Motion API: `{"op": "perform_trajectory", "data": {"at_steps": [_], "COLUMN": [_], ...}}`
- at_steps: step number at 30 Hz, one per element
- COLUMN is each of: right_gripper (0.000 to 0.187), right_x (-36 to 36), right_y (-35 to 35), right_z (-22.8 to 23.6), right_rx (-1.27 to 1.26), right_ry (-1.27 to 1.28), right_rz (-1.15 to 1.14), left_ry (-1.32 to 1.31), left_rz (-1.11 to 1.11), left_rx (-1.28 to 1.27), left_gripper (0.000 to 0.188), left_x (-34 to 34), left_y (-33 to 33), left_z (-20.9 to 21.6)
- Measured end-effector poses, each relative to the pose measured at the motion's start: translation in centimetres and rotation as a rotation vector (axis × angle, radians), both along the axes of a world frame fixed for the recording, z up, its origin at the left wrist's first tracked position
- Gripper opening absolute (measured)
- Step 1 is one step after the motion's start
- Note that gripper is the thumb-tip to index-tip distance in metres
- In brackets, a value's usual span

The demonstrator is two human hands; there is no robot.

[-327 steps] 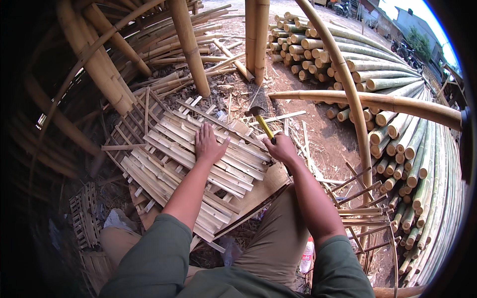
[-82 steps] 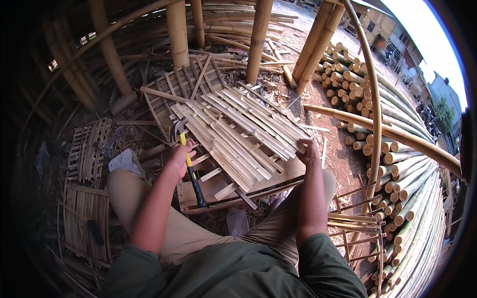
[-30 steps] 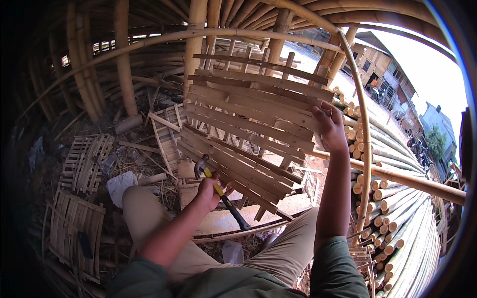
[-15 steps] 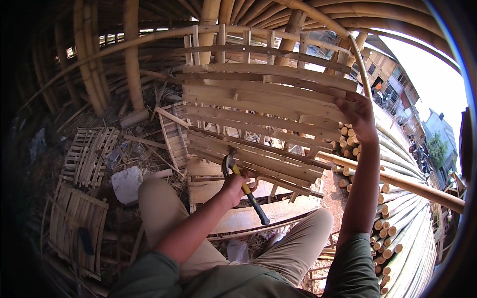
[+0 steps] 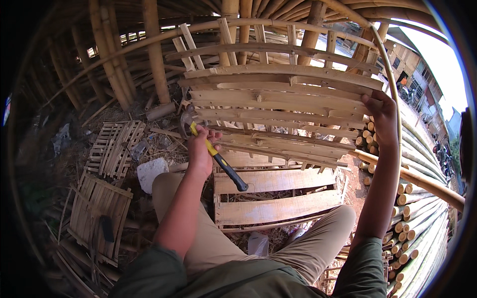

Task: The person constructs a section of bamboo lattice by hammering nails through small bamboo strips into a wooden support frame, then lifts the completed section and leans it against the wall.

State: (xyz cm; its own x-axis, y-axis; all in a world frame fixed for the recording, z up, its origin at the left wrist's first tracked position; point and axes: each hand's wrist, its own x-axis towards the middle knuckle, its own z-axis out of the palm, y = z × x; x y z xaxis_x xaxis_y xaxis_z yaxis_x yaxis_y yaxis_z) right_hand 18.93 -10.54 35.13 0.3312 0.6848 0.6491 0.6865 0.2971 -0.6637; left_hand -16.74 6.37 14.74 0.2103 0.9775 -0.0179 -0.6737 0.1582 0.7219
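My left hand (image 5: 199,151) is closed around a claw hammer (image 5: 227,169) with a yellow and black handle. Its metal head is by the left edge of a slatted bamboo panel (image 5: 298,100), and the handle slants down to the right. Raised in front of me, the panel has long cross slats fixed to several shorter uprights that stick out at the top. On its right edge, my right hand (image 5: 381,111) grips the ends of the slats. Below it, wide flat boards (image 5: 268,206) lie between my knees.
Smaller slatted panels (image 5: 102,211) lie on the littered ground at left, with a dark object (image 5: 107,228) on one. A whitish block (image 5: 151,175) sits beside my left knee. Stacked bamboo poles (image 5: 415,218) are at right. Bamboo posts (image 5: 156,54) stand behind.
My left hand has carried the hammer left and up, from the panel's lower part to its left edge. My right hand keeps its grip. The whole view has shifted, moving the scene rightward.
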Motion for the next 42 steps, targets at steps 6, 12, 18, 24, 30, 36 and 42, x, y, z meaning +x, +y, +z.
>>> {"op": "perform_trajectory", "data": {"at_steps": [6, 12, 18, 24, 30, 36, 42], "right_gripper": [0.028, 0.030, 0.041, 0.054, 0.060, 0.068, 0.105], "right_x": [0.0, 1.4, 1.9, 3.9, 2.9, 6.5, 5.7], "right_y": [-0.4, 0.4, 1.3, 1.2, 1.7, 2.4, 3.8], "right_z": [-0.5, -1.3, -3.5, -4.8, -6.1, -9.3, -9.3], "right_rx": [-0.016, 0.059, 0.151, 0.273, 0.141, 0.193, 0.126], "right_ry": [-0.050, -0.109, -0.064, -0.200, 0.209, 0.323, 0.332], "right_rz": [-0.072, -0.110, -0.270, -0.397, -0.447, -0.428, -0.680], "left_ry": [0.101, 0.162, 0.156, 0.306, 0.412, 0.308, 0.378], "left_rz": [0.434, 0.401, 0.401, 0.430, 0.362, 0.259, 0.301], "left_rx": [0.179, 0.306, 0.279, 0.315, 0.248, 0.309, 0.340], "left_gripper": [0.040, 0.051, 0.049, 0.046, 0.042, 0.040, 0.043], "left_x": [-3.7, -1.3, -1.3, -0.8, -2.0, -0.1, 0.4], "left_y": [6.7, 8.0, 8.3, 6.9, 8.0, 6.4, 4.8], "left_z": [-1.1, -2.8, -3.0, -3.0, -4.8, -4.3, -3.5]}}
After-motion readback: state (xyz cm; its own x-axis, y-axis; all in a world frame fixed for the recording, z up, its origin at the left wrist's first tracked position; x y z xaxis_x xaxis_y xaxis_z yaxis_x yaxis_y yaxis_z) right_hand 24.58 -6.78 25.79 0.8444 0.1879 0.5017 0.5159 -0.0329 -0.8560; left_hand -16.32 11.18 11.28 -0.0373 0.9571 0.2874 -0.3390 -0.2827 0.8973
